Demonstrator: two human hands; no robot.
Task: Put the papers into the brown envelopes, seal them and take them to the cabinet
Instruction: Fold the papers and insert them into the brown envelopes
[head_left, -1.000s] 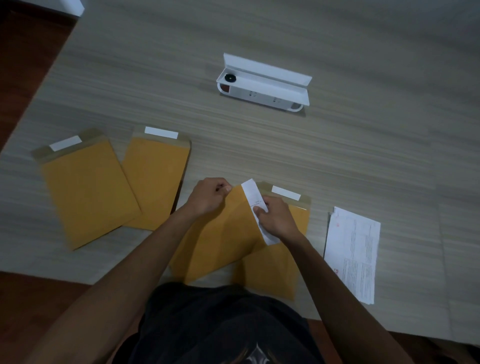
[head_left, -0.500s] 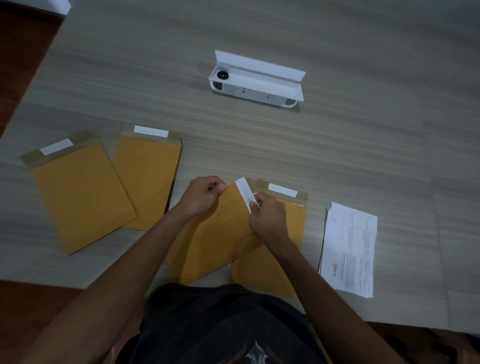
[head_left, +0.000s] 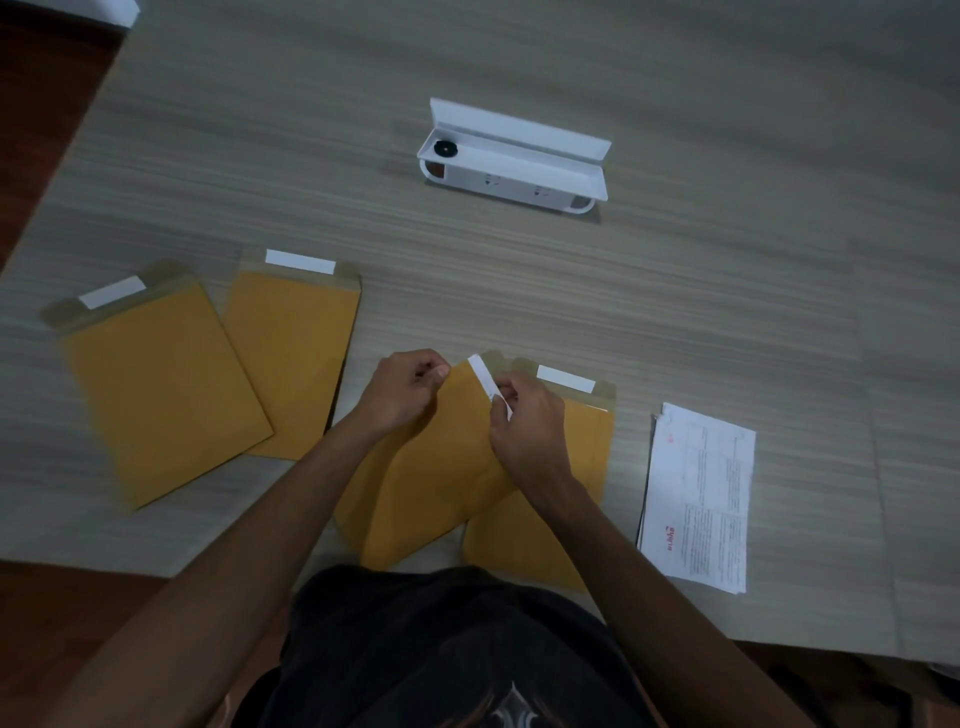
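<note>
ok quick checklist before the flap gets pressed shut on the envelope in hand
1. Left hand holds the top corner of the envelope: ok.
2. Right hand pinches the strip: ok.
3. Strip fully off the flap: not ok, its upper end is at the flap.
4. Paper fully inside, none poking out: ok.
5. Envelope clear of the one beneath: not ok, it overlaps.
6. Glue exposed: cannot tell.

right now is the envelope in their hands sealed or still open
Still open. The envelope has its flap up, and the right hand is pinching the white strip on the flap while the left hand grips the mouth.
</note>
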